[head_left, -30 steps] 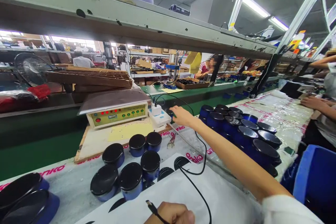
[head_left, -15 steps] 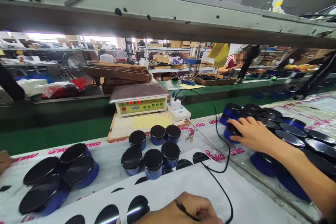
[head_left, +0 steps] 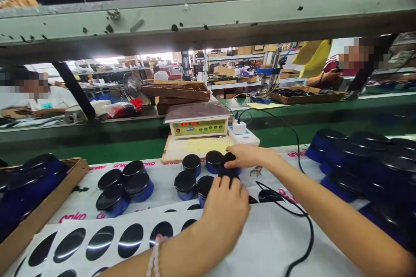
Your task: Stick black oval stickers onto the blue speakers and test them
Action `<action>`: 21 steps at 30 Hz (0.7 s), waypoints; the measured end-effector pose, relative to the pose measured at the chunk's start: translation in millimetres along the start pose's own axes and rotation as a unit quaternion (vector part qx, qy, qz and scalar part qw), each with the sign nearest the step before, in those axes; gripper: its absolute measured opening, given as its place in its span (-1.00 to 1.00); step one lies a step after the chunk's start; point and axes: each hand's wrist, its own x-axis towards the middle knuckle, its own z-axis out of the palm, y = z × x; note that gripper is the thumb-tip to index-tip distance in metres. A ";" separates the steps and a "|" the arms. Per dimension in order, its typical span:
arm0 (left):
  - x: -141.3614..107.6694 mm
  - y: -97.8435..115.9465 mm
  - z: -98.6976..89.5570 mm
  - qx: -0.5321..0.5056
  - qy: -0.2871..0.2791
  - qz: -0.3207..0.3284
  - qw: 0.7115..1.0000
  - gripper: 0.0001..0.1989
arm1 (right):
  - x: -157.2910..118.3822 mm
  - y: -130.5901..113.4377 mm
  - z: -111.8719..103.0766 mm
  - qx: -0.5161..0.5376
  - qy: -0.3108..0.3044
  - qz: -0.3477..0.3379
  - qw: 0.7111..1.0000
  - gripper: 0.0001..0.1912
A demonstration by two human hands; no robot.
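Note:
My left hand [head_left: 225,201], with a beaded bracelet on its wrist, has its curled fingers over a black-topped blue round piece at the front of the middle group. Just behind it, my right hand [head_left: 243,157] grips another such piece [head_left: 234,161] at the group's back right. Beside them stand more blue round pieces [head_left: 185,184] with glossy black tops. White sheets with black ovals [head_left: 130,240] lie in front, partly under my left arm. A black cable [head_left: 310,229] runs loosely over the white sheet at the right.
A control box [head_left: 199,127] and a white power adapter [head_left: 239,127] stand behind the pieces. More blue pieces crowd the right side [head_left: 367,169]. A cardboard box [head_left: 48,203] of pieces is at the left. A metal shelf beam [head_left: 208,21] crosses overhead; people sit beyond.
The view has turned left. My right hand has moved from the right-hand pieces to the middle group. My left hand has risen from the sheets to that group, and the cable is out of it.

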 end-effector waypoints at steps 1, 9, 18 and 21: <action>3.4 -9.0 2.0 0.002 0.008 -0.043 0.999 -0.58 | 6.1 0.7 0.3 0.006 -0.019 -0.002 1.000 -0.67; 6.6 -32.4 25.6 -0.122 0.025 -0.043 0.991 -0.25 | -14.1 20.2 9.8 0.042 0.011 -0.043 0.998 -0.64; 7.3 -45.1 -21.7 -0.364 0.145 -0.131 0.911 -0.12 | -33.4 24.1 -3.2 0.121 0.121 -0.023 0.985 -0.57; 7.2 -49.2 -28.6 -0.310 0.192 -0.133 0.922 -0.05 | -51.8 -2.3 -14.4 0.233 0.138 -0.091 0.958 -0.56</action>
